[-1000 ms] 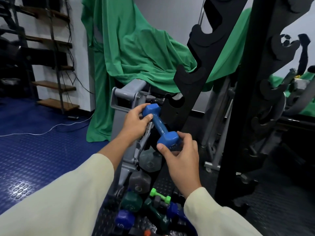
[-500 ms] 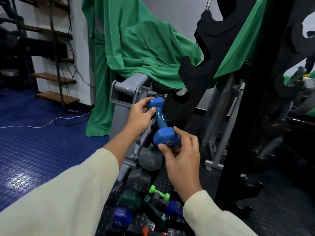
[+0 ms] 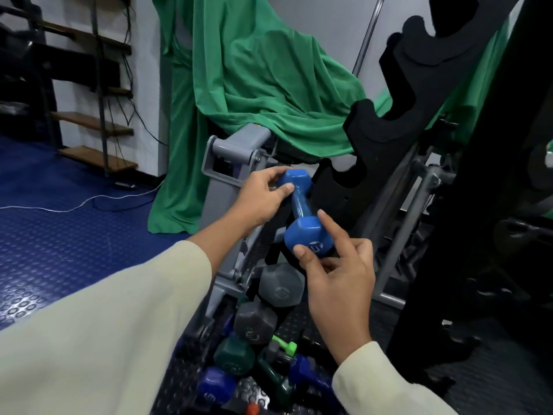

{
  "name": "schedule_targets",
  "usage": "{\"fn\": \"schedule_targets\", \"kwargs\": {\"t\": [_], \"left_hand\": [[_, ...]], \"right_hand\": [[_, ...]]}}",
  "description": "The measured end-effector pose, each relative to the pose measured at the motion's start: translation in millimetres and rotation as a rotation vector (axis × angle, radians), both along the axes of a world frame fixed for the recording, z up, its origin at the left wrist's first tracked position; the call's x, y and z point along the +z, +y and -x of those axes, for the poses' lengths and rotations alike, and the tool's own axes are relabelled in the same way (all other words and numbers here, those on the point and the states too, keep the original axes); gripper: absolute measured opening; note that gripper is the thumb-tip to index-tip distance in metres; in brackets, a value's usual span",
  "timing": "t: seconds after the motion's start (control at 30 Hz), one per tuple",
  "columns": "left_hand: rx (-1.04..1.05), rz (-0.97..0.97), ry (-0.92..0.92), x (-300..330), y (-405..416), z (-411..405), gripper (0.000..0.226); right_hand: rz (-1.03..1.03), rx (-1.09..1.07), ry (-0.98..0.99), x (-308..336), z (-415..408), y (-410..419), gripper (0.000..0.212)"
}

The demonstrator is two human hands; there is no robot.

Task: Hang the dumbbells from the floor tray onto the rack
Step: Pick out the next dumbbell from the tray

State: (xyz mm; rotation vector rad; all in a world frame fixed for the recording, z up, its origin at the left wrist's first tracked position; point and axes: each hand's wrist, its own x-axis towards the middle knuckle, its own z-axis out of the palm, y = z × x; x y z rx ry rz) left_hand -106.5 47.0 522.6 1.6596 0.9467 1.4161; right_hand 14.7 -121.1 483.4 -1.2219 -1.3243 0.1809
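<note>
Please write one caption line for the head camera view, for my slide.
Both hands, left hand and right hand, hold a blue dumbbell against the black notched rack.

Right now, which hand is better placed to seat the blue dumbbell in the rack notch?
Left, probably. The left hand grips the dumbbell at its far head, right beside the rack notches, so it can guide that end in. The right hand only steadies the near head with its fingertips.

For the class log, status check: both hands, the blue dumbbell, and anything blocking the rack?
Left hand grips the blue dumbbell's far head; right hand pinches the near head. Dumbbell at the black rack, seating unclear. Nothing seen blocking the notches.
</note>
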Motion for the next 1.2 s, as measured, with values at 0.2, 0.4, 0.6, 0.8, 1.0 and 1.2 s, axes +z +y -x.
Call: {"fn": "schedule_targets", "kwargs": {"t": [0.2, 0.4, 0.6, 0.8, 1.0, 1.2], "left_hand": [[-0.005, -0.009, -0.051, -5.6, 18.8, -10.4, 0.041], [0.044, -0.077, 0.093, -4.4, 24.2, -14.8, 0.044], [0.070, -0.223, 0.290, 0.0, 19.4, -9.1, 0.045], [-0.010, -0.249, 0.197, -6.5, 25.3, -17.4, 0.051], [-0.100, -0.057, -0.138, -20.1, 38.3, -37.4, 0.042], [-0.136, -0.045, -0.132, -25.5, 38.2, -49.8, 0.047]], "right_hand": [[0.017, -0.056, -0.089, 5.4, 3.4, 8.1, 0.059], [-0.064, -0.135, -0.226, 7.7, 8.6, 14.6, 0.055], [-0.095, -0.313, -0.705, 19.6, -11.1, 7.2, 0.052], [-0.041, -0.301, -1.221, 36.2, -19.5, -6.6, 0.064], [-0.039, -0.326, -1.230, 27.6, -23.7, 7.0, 0.086], [-0.158, -0.293, -1.171, 24.8, -36.0, 15.3, 0.086]]}}
